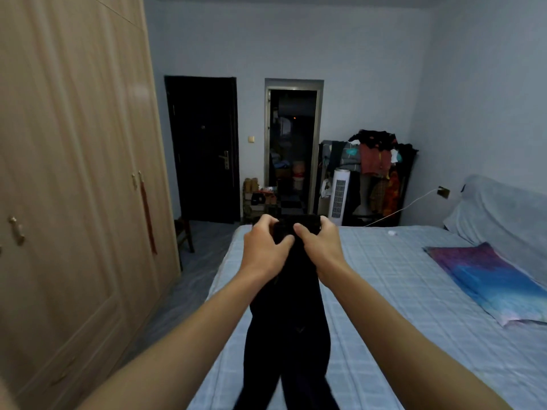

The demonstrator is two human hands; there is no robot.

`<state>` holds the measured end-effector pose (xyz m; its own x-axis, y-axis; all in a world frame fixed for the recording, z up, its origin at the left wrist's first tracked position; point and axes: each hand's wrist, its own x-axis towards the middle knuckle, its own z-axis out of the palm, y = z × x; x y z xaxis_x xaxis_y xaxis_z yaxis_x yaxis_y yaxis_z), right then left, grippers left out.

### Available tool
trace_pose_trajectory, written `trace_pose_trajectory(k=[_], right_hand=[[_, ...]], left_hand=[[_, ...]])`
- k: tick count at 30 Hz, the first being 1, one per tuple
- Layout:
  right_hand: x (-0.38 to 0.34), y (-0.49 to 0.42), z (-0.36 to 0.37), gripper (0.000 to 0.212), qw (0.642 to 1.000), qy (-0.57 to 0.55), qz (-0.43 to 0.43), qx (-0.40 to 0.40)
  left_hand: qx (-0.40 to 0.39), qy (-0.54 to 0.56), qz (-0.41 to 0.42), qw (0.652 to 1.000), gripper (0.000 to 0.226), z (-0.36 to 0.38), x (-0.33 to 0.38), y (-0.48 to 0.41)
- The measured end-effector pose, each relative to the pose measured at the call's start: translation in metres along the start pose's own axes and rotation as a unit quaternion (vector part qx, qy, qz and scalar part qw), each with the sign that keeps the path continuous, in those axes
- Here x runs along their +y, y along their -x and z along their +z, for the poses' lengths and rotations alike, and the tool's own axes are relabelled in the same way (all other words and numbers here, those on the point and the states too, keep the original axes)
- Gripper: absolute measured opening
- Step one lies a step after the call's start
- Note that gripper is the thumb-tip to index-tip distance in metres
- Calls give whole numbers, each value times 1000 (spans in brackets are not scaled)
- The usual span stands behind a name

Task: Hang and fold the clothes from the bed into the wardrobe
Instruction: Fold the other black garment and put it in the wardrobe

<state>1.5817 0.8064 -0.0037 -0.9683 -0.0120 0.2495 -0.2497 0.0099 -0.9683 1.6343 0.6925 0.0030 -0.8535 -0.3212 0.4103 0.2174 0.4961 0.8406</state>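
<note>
I hold a black garment up in front of me over the bed. It looks like trousers, with two legs hanging down and splitting near the bottom of the view. My left hand and my right hand grip its top edge side by side, fingers curled into the cloth. The wooden wardrobe stands at my left with all its doors closed.
A purple and blue pillow lies at the bed's right by the covered headboard. At the far wall are a dark door, an open doorway, a white tower fan and a loaded clothes rack. A narrow floor strip runs between wardrobe and bed.
</note>
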Motion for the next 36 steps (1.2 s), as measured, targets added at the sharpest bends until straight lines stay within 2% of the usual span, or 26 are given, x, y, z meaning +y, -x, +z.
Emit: trace_pose_trajectory(k=[3, 6, 8, 9, 11, 12, 13, 15, 16, 18, 20, 22, 24, 25, 28, 31, 36], right_hand=[[-5, 14, -2, 29, 996, -36, -10, -82], [0, 15, -5, 31, 995, -11, -14, -102], [6, 12, -7, 28, 993, -4, -19, -114], [7, 12, -7, 28, 992, 5, -24, -120], [8, 13, -7, 28, 992, 13, -30, -123], [7, 14, -7, 28, 992, 3, -31, -122], [5, 14, -8, 28, 992, -10, -33, -124], [0, 12, -13, 29, 989, -31, -45, -141], [-4, 11, -16, 29, 986, -37, -54, -154], [-12, 11, -23, 27, 980, -55, -71, -178], [-21, 11, -29, 26, 976, -64, -88, -189], [-31, 11, -36, 26, 975, -70, -100, -188], [-43, 8, -43, 26, 975, -74, -113, -176], [-49, 6, -46, 25, 975, -74, -122, -168], [-74, -2, -50, 26, 976, -68, -161, -133], [-107, -9, -52, 24, 971, -71, -207, -94], [-162, -17, -60, 20, 957, -66, -275, -71]], left_hand=[[-49, 26, -6, 998, 31, -3, -4, 6], [-144, 46, -26, 988, 58, -10, -10, 8], [-171, 40, -7, 984, 60, -18, -14, 11], [-150, 8, 29, 988, 56, -25, -16, 11], [-53, -135, 131, 981, 45, -42, -23, 9], [-10, -213, 165, 963, 50, -52, -28, 7], [10, -279, 168, 945, 64, -62, -33, 5], [-12, -338, 118, 933, 97, -79, -42, -3], [-37, -328, 84, 940, 110, -85, -44, -8], [-82, -231, 27, 969, 120, -94, -46, -16], [-118, -70, -3, 991, 108, -98, -45, -17], [-130, 74, -7, 989, 76, -101, -42, -13], [-127, 158, 7, 979, 50, -101, -35, -10], [-126, 184, 17, 975, 43, -100, -28, -10], [-124, 221, 58, 966, 39, -98, 1, -16], [-101, 212, 100, 967, 30, -105, 41, -28], [-70, 216, 157, 961, 25, -128, 107, -38]])
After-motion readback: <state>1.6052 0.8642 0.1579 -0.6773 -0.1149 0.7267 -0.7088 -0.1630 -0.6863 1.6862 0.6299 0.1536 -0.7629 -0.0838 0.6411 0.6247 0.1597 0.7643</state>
